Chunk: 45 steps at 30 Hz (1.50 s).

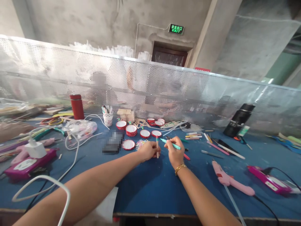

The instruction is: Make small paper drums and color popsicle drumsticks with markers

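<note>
Pinched in the fingers of my left hand (pixel 148 151) is a flat wooden craft stick (pixel 157 147), held upright over the blue table. My right hand (pixel 176 153), with a gold bracelet at its wrist, grips a turquoise marker pen (pixel 174 145). The pen's tip points left toward the stick, a small gap apart. Just beyond the hands lie round red-rimmed white discs (pixel 145 134), some stacked, and a little heap of coloured strips (pixel 141 144) partly behind my left hand.
A dark phone (pixel 113 142) lies left of the discs, near a paper cup (pixel 108 118) of markers. A red flask (pixel 77 106) and purple power strip (pixel 30 164) stand left. At right are a pink glue gun (pixel 229 179), another power strip (pixel 270 180) and a black bottle (pixel 238 120).
</note>
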Each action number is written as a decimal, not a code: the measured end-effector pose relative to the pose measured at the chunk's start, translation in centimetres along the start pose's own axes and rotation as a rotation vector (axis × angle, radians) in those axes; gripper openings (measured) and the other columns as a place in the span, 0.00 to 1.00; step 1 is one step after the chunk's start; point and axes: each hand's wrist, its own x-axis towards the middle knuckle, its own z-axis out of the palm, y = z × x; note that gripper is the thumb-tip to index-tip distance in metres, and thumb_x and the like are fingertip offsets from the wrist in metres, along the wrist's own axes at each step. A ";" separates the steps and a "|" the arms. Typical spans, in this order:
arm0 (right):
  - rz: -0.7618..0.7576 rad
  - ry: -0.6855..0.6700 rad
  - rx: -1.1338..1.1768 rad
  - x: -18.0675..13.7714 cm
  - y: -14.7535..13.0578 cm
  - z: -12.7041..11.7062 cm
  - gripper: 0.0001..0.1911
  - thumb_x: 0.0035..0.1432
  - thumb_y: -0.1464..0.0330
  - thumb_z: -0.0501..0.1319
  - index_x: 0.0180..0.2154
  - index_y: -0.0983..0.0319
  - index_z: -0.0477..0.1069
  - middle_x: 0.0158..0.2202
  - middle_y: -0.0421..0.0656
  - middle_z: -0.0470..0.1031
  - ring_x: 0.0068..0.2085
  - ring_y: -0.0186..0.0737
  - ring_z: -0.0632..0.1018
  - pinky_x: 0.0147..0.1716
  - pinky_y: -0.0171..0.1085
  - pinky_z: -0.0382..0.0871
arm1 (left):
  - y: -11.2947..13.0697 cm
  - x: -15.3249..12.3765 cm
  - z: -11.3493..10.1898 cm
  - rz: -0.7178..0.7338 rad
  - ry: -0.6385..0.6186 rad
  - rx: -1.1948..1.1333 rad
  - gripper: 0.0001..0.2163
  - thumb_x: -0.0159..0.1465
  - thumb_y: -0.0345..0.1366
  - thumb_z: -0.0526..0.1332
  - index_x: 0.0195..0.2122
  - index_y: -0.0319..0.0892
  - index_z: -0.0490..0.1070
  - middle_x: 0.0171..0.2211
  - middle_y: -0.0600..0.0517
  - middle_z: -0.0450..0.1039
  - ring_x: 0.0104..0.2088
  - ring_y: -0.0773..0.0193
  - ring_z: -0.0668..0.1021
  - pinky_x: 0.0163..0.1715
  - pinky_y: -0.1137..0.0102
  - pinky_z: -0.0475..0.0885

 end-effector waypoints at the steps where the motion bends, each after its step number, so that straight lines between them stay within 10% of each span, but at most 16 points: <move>1: -0.005 -0.001 -0.003 0.0 -0.1 0.0 0.12 0.56 0.63 0.61 0.24 0.59 0.65 0.21 0.37 0.73 0.24 0.36 0.73 0.28 0.35 0.66 | 0.0 0.0 0.0 0.001 0.000 0.006 0.08 0.60 0.34 0.69 0.26 0.41 0.72 0.24 0.55 0.76 0.26 0.66 0.79 0.33 0.70 0.75; 45: -0.012 -0.053 -0.043 -0.2 -0.5 -0.3 0.12 0.56 0.64 0.59 0.22 0.58 0.64 0.20 0.37 0.72 0.24 0.38 0.72 0.30 0.36 0.65 | -0.6 0.8 -0.1 0.018 0.000 0.056 0.10 0.57 0.39 0.71 0.24 0.44 0.71 0.23 0.54 0.76 0.25 0.63 0.78 0.31 0.70 0.73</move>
